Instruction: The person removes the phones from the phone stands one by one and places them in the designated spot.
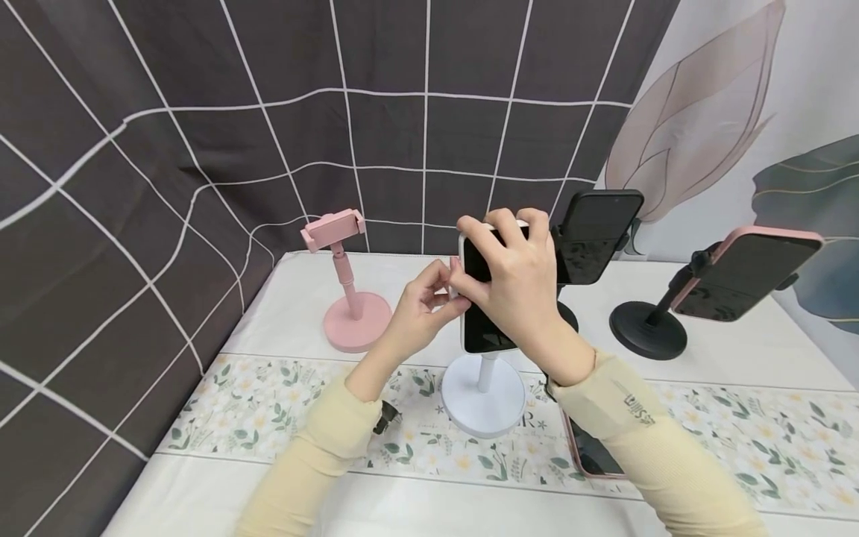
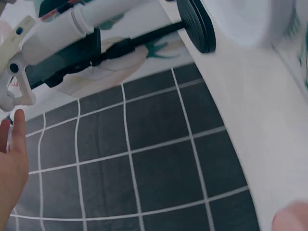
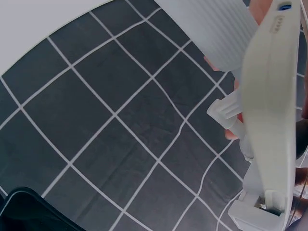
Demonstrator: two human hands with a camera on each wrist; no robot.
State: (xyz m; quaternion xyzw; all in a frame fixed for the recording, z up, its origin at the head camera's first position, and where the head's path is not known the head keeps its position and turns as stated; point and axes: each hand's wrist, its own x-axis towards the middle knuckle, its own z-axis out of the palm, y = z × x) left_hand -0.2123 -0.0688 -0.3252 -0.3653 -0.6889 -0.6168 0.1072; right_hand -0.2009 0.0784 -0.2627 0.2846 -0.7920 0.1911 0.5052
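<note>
A white-edged phone (image 1: 483, 328) with a dark screen sits in the clamp of a white phone stand (image 1: 483, 399). My right hand (image 1: 517, 280) holds this phone from the front, fingers bent over its top and thumb at its left edge. At that same left edge, my left hand (image 1: 423, 309) pinches the white clamp with thumb and fingers. The left wrist view shows the clamp (image 2: 24, 91) beside my fingertips, with the stand's pole behind. In the right wrist view the phone's pale side (image 3: 269, 101) rests against a clamp jaw; most fingers there are hidden.
A pink phone stand (image 1: 356, 321) holds no phone at the back left. Two black stands at the right carry a black phone (image 1: 597, 231) and a pink-edged phone (image 1: 745, 276). Another phone (image 1: 593, 451) lies under my right forearm. A small dark object (image 1: 385, 418) is near my left sleeve.
</note>
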